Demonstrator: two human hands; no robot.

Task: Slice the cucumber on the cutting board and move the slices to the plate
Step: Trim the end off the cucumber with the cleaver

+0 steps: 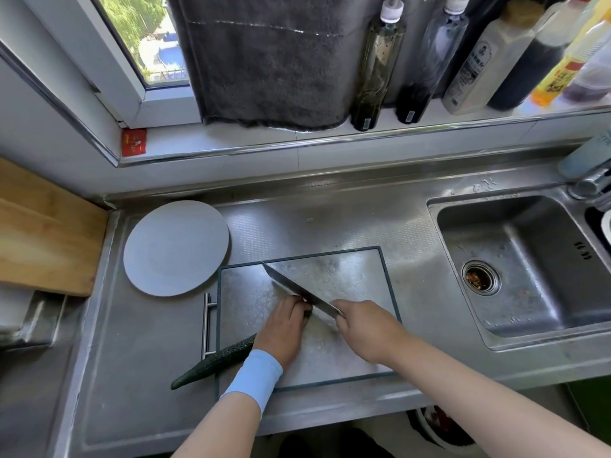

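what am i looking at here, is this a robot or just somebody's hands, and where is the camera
No robot: these are a person's two bare hands. The one picture comes from a camera worn on the head, looking down. On the steel counter lies a cutting board, with a plate to its left and a sink to its right. The left hand holds the cucumber on the board; the right hand grips a knife, blade at the cucumber's end.

Nothing legible anywhere. Dark characters on the white bottle [476,67], red print on the yellow bottle [560,76], pale marks on the red packet [133,142]: too blurred to read.
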